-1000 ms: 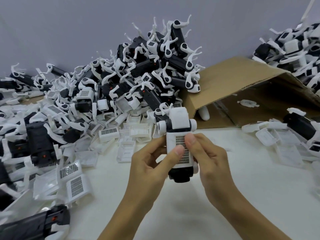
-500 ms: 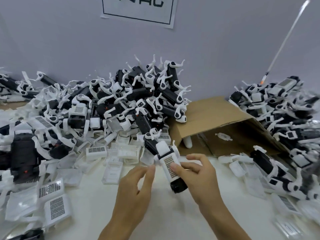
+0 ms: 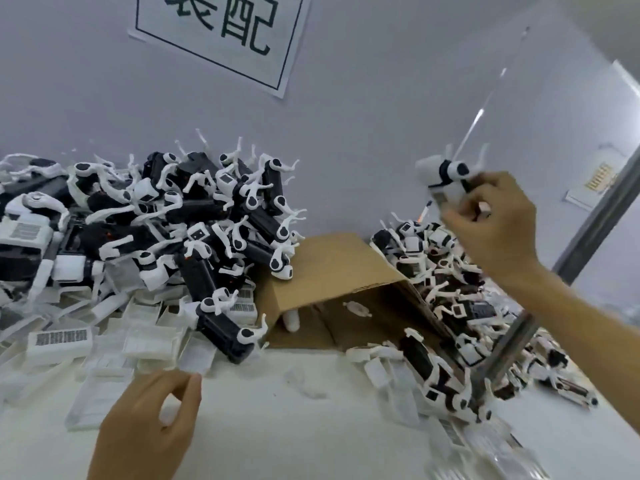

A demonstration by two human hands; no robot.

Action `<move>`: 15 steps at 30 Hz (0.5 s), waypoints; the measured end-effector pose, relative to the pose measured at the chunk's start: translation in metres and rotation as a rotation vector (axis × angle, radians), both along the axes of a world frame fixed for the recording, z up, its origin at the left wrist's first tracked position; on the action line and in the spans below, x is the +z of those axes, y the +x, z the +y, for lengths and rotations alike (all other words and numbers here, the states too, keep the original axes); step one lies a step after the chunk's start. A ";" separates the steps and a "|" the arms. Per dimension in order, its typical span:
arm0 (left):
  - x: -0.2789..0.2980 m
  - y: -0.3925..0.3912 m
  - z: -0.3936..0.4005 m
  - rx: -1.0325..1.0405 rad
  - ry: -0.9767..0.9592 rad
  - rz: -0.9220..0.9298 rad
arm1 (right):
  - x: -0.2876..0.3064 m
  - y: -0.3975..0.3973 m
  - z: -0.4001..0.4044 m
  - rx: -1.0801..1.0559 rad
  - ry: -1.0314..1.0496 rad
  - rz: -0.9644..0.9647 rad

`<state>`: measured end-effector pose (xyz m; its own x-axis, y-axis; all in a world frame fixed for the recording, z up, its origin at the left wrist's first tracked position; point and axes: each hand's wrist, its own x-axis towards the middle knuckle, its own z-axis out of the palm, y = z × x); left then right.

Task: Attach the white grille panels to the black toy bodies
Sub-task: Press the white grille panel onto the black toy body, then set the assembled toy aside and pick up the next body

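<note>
Illumination even and diffuse, no hard shadows; source not identifiable. Right hand (image 3: 491, 223) and the toy (image 3: 446, 178) it grips are motion-blurred (grille detail unreadable). Wide-angle bending at edges. White table (image 3: 277, 427) near overexposed, parts indistinct.

right hand (image 3: 491, 220) gripping toy (image 3: 446, 178) aloft, left hand (image 3: 152, 424) empty

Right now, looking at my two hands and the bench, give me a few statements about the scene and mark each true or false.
1. The right hand grips a toy raised above the right-hand pile. True.
2. The left hand holds a grille panel. False: its loosely curled fingers hold nothing.
3. The cardboard box lies on its side between the two piles. True.
4. The box is packed full of toys. False: only a few small white pieces show inside.
</note>
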<state>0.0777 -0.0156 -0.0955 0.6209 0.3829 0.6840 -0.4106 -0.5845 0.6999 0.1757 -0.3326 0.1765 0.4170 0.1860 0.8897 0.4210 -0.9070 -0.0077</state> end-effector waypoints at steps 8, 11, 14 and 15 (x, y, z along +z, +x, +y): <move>0.001 0.002 0.000 0.063 -0.082 0.038 | -0.035 0.013 0.032 -0.004 0.350 0.562; -0.004 0.006 -0.001 0.130 -0.083 0.061 | -0.103 -0.011 0.081 0.197 0.460 0.719; -0.004 0.008 0.001 0.117 -0.155 0.172 | -0.171 -0.040 0.134 0.365 0.674 0.859; -0.003 0.007 0.003 0.094 -0.199 0.207 | -0.191 -0.049 0.150 0.401 0.749 0.920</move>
<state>0.0851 -0.0129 -0.0981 0.6950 0.5590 0.4521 -0.1975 -0.4562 0.8677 0.1269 -0.1822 -0.0149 0.9704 0.0187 0.2407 0.2310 -0.3619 -0.9031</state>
